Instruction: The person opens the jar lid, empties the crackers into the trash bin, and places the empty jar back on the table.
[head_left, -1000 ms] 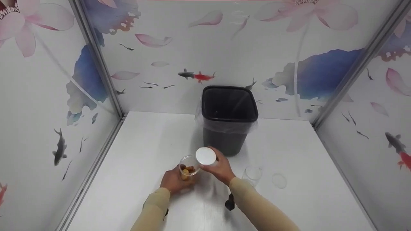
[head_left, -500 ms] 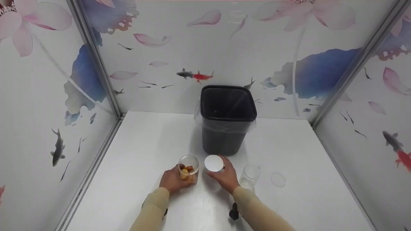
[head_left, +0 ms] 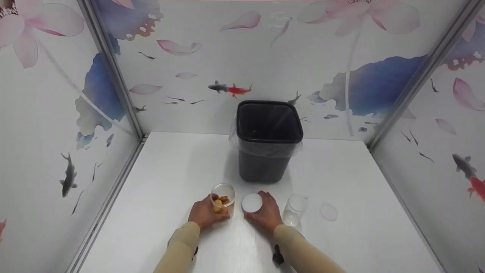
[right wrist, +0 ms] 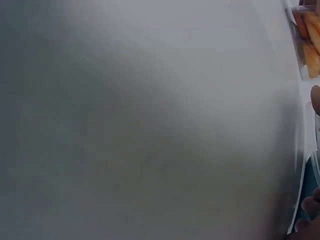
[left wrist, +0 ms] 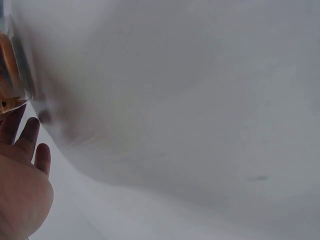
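On the white table in the head view, my left hand point(head_left: 206, 215) grips a clear jar point(head_left: 228, 207) around its side. The jar has no lid on and holds several yellow and brown pieces, perhaps snacks. Just to the right, my right hand point(head_left: 266, 215) holds a round container by its sides, its white lid point(head_left: 252, 203) facing up; its body is mostly hidden. In the left wrist view the clear jar point(left wrist: 19, 60) shows at the left edge above my fingers. The right wrist view catches the jar's pieces point(right wrist: 311, 42) and a few fingertips at its right edge.
A clear cup point(head_left: 296, 207) stands right of my right hand, with something pale at its bottom. Beyond it lies a clear round disc point(head_left: 328, 212). Behind the hands stands a black bin point(head_left: 263, 165) with a plastic liner. Patterned walls point(head_left: 182, 110) enclose the table.
My right hand has moved the white-lidded container away from above the jar, to the right and down toward the table. My left hand keeps its grip on the jar.
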### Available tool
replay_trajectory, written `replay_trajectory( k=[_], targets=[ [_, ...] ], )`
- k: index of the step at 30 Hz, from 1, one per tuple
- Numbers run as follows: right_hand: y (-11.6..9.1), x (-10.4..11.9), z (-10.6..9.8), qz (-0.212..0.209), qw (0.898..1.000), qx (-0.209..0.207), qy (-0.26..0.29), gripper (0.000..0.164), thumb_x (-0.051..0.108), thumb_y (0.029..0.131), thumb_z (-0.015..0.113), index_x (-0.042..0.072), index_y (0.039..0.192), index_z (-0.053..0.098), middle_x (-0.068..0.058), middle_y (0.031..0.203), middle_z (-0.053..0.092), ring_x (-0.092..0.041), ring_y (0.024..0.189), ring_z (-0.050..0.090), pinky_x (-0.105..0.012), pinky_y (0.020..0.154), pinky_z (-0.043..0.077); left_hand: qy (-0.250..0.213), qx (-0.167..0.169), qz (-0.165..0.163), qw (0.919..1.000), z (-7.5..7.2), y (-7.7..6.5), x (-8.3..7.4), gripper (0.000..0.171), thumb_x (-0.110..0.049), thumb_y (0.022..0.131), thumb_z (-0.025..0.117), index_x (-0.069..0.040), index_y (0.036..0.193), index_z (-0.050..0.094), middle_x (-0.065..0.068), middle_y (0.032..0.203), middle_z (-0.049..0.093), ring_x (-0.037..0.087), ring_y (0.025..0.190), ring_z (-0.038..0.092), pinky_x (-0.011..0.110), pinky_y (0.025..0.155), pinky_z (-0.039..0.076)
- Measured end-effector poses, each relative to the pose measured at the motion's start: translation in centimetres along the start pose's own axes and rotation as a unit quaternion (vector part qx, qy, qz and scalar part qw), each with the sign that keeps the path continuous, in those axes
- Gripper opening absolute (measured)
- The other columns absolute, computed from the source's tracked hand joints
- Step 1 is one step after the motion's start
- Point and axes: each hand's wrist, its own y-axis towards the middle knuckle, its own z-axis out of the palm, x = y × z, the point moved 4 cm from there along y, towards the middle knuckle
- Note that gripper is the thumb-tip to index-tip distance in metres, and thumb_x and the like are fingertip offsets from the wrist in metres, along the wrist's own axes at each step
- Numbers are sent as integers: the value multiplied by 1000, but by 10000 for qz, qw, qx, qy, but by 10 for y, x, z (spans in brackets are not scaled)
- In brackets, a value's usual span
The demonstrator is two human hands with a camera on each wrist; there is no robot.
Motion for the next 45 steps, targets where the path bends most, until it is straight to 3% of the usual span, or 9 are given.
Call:
replay_trajectory(
  k=[13,25,34,40,45],
  targets=[
    [-2,2,2,344,9975,248,-562,101,53,64,85,2,143,48,-15,150,42,-34,142,32,-45,116,24,-61,38,-75,9999,-1,0,0,82,-57,63,90,-13,125,59,4,118,67,23,107,63,45,97,48],
    [-3,4,0,468,9962,438,-586,104,50,64,85,1,146,44,-16,153,38,-35,144,28,-45,117,21,20,28,22,10000,-1,-1,-2,82,-59,62,89,-14,124,59,4,118,68,24,107,63,45,96,48],
    [3,23,-18,-355,9974,399,-475,110,49,67,86,-9,146,37,-26,149,38,-43,140,30,-52,114,26,9,-15,103,9999,-3,0,-2,78,-53,64,91,-13,123,60,4,116,68,24,104,64,44,94,49],
    [6,50,-43,-349,9965,719,-246,109,55,73,83,-1,151,33,-20,154,33,-37,143,27,-50,114,26,-28,-15,161,9999,-2,0,0,79,-54,63,91,-13,122,60,5,115,68,24,104,64,46,94,49],
    [5,81,-78,-1160,9884,894,-391,108,59,75,80,5,155,30,-12,159,29,-32,146,24,-50,115,26,-81,21,50,10000,-1,1,0,78,-54,63,91,-14,122,60,2,115,68,21,104,63,45,95,49]
  ],
)
